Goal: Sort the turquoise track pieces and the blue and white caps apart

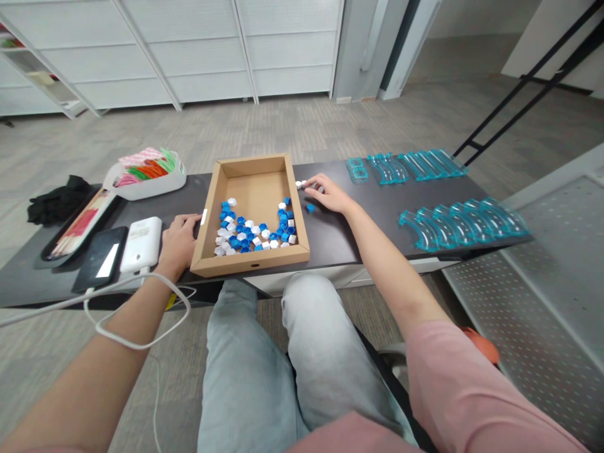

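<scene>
A shallow cardboard tray (251, 168) stands on the dark table (340, 239) in front of me, holding several small blue and white hexagonal pieces (252, 233) heaped at its near end. My left hand (178, 244) rests against the tray's left wall, fingers curled loosely on the table. My right hand (329, 194) lies to the right of the tray, fingertips reaching a small white piece (299, 184) on the table. A single blue piece (310, 207) lies just under that hand.
Clear teal curved track pieces (460, 220) lie in rows at the right and back right (408, 165). At the left are a white power bank (141, 244), a black phone (100, 258), a white tub of coloured sticks (146, 171), a black cloth (56, 200) and a white cable.
</scene>
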`<move>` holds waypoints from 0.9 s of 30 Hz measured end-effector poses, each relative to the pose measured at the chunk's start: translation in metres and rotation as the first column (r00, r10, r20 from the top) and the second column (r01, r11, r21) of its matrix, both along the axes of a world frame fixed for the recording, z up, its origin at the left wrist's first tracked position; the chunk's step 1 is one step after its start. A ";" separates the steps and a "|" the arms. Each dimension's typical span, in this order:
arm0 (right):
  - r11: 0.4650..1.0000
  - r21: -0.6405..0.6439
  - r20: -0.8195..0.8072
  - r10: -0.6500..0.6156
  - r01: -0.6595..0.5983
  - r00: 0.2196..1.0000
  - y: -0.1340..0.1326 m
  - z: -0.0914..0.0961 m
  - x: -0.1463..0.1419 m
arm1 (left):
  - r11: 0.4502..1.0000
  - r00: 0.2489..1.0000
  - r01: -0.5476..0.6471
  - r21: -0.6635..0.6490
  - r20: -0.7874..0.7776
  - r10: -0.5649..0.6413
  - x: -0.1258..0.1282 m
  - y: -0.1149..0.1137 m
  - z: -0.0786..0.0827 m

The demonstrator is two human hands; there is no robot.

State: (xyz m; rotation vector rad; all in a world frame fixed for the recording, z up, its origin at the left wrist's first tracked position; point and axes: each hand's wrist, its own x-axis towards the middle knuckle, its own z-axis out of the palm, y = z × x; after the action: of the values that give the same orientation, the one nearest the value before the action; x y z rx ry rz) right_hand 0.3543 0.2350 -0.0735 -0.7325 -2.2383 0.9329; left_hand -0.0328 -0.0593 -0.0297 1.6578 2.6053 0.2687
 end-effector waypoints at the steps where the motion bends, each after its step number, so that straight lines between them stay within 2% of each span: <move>1: 0.998 0.060 -0.006 -0.031 0.032 0.999 0.002 -0.002 -0.005 | 1.000 1.000 -0.003 0.003 0.002 0.003 0.000 0.000 0.000; 4: 0.987 0.155 0.082 -0.066 0.052 0.994 0.008 -0.006 -0.017 | 1.000 1.000 -0.003 0.010 0.018 0.003 0.000 0.001 0.000; 9: 0.982 0.183 0.265 -0.101 0.052 0.959 0.013 -0.009 -0.022 | 1.000 1.000 0.001 -0.005 0.022 0.000 -0.001 0.002 -0.001; 13: 0.972 0.196 0.297 -0.186 0.131 0.936 0.011 -0.011 -0.021 | 1.000 1.000 0.004 -0.009 0.015 -0.004 0.000 0.002 -0.001; 18: 0.964 0.158 0.256 -0.250 0.215 0.934 0.014 -0.015 -0.021 | 1.000 1.000 0.002 -0.012 0.022 -0.002 0.002 0.001 0.000; 27: 0.956 0.104 -0.006 -0.274 0.273 0.962 0.018 -0.012 -0.006 | 1.000 0.999 0.000 0.009 0.041 -0.001 0.004 0.002 -0.001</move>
State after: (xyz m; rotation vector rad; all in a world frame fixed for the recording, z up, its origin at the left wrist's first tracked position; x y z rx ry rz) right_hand 0.3485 0.2526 -0.0851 -0.9693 -2.1061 0.6743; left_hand -0.0284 -0.0575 -0.0303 1.6377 2.5780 0.3110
